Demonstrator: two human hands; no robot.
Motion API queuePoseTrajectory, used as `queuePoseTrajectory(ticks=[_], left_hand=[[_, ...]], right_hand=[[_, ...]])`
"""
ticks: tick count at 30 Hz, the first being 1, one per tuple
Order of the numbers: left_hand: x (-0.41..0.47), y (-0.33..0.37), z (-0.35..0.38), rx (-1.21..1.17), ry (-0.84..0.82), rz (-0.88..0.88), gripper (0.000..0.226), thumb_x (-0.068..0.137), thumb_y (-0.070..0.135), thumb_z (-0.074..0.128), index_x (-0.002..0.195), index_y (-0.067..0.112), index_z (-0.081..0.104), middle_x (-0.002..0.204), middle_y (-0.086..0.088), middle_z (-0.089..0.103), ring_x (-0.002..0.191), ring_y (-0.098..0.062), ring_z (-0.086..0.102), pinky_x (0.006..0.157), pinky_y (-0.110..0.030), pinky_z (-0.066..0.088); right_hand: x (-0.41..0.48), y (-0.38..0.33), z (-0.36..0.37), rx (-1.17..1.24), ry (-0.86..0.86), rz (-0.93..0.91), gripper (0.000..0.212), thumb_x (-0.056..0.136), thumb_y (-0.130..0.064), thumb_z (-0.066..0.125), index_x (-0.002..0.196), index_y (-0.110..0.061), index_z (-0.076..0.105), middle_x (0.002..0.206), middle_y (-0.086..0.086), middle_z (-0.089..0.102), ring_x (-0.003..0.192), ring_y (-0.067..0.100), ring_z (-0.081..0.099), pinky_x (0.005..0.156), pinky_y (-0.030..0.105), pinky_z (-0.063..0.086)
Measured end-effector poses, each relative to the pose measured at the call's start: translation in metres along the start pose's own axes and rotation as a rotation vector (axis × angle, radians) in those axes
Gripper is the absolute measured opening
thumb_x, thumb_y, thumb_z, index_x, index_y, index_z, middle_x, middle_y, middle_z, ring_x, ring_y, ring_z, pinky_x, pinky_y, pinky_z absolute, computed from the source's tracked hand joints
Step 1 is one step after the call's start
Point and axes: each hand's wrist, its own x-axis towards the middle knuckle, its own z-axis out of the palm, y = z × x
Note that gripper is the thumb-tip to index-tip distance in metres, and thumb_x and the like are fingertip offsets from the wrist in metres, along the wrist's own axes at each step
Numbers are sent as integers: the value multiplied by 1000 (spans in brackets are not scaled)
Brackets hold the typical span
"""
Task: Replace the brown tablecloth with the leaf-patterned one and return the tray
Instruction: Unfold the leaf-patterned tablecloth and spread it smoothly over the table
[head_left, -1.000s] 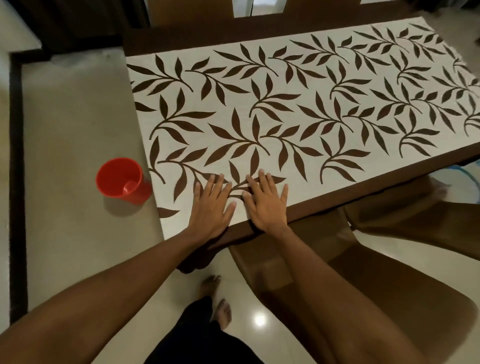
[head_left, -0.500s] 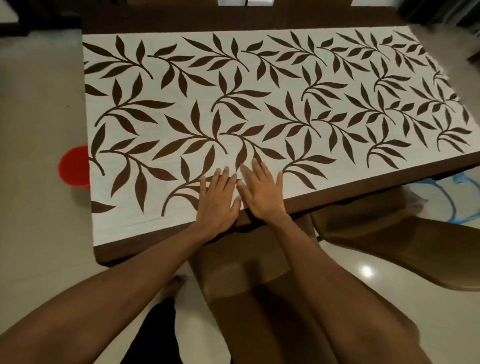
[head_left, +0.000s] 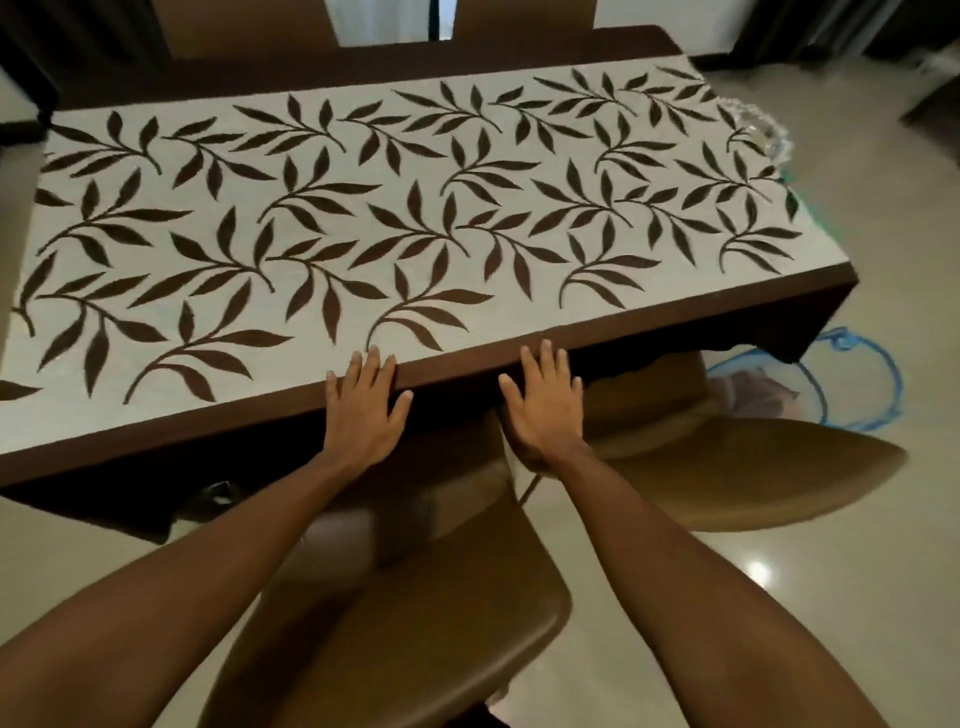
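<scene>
The leaf-patterned tablecloth (head_left: 415, 208) lies spread flat, with its brown border hanging over the near edge. At that edge our left hand (head_left: 366, 410) presses flat, fingers straight and spread. Our right hand (head_left: 543, 410) does likewise just beside it, gripping nothing. Below the tablecloth's edge stand a brown chair (head_left: 415, 623) and, further right, a second chair (head_left: 753, 467).

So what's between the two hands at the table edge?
Only the dark brown cloth band, from left hand to right hand; nothing lies on it, head view.
</scene>
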Motion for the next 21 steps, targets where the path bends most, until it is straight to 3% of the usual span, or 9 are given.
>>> queuePoseTrajectory(ticks=[7, 12, 16, 21], left_hand=[[29, 73, 9, -55, -1, 20, 56, 103, 42, 39, 152, 17, 34, 163, -10, 25, 152, -27, 18, 120, -56, 15], [76, 108, 22, -125, 91, -6, 53, 104, 37, 38, 151, 14, 36, 162, -11, 29, 151, -27, 19, 121, -55, 15], [116, 142, 35, -148, 92, -17, 56, 103, 44, 36, 152, 16, 35, 162, -9, 27, 152, -26, 17, 121, -55, 12], [152, 195, 53, -113, 65, 39, 58, 103, 47, 34, 153, 18, 33, 164, -8, 23, 153, -24, 13, 122, -56, 6]], right_hand=[[39, -12, -17, -107, -92, -322, 60, 106, -55, 21, 160, -29, 20, 171, 2, 8, 157, 26, -1, 124, 60, 4], [89, 4, -24, -102, -129, -399, 60, 106, -56, 19, 160, -32, 21, 171, 2, 6, 157, 27, -2, 122, 61, -2], [124, 79, -50, -158, -15, -304, 60, 104, -61, 17, 159, -38, 18, 171, 3, 9, 157, 26, 4, 123, 61, 3], [158, 213, -105, -125, 135, 117, 68, 100, -69, 17, 160, -39, 14, 171, 4, 3, 157, 27, 0, 122, 63, -1]])
